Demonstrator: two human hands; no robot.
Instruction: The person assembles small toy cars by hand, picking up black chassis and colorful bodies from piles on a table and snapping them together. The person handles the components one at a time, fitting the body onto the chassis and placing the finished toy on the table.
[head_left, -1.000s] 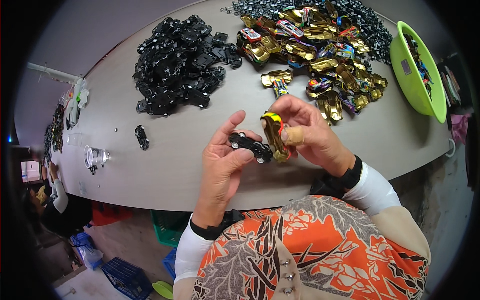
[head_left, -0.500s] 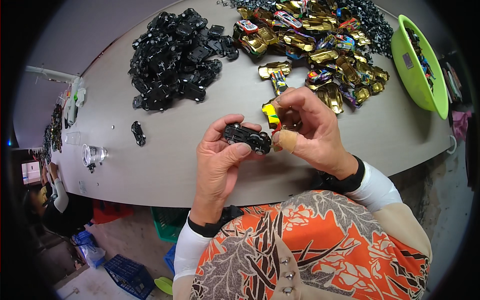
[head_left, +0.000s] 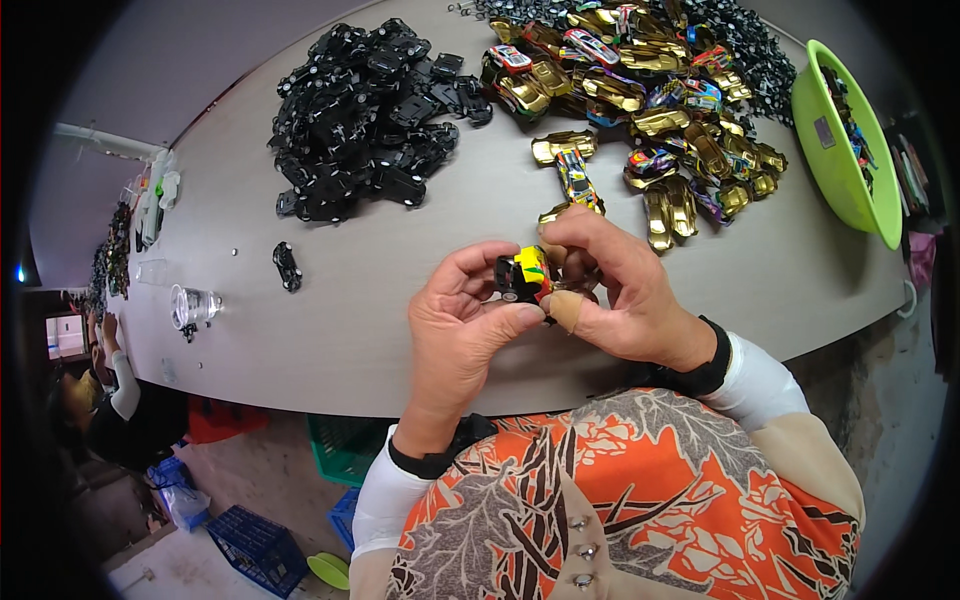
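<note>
Over the near part of the table, both my hands meet at one toy car. My left hand (head_left: 450,318) is closed on its black chassis (head_left: 506,280), gripping it between thumb and fingers. A yellow, green and red toy car body (head_left: 533,262) sits against the chassis, pinched by my right hand (head_left: 635,305). Tan tape (head_left: 567,309) wraps the right thumb. Fingers hide much of the car, so I cannot tell whether the two parts are fully joined. Just beyond the right fingers lies a multicoloured car body (head_left: 575,175) among gold ones.
A heap of black chassis (head_left: 350,130) lies far left, and shiny car bodies (head_left: 655,120) far right. One black chassis (head_left: 287,266) and a clear cup (head_left: 194,306) stand left. A green basin (head_left: 850,150) is at the right edge. Another person (head_left: 125,410) sits at far left.
The yellow body has come up against the chassis, which my left hand has turned. Before, the two parts were held side by side, the chassis lying lengthwise.
</note>
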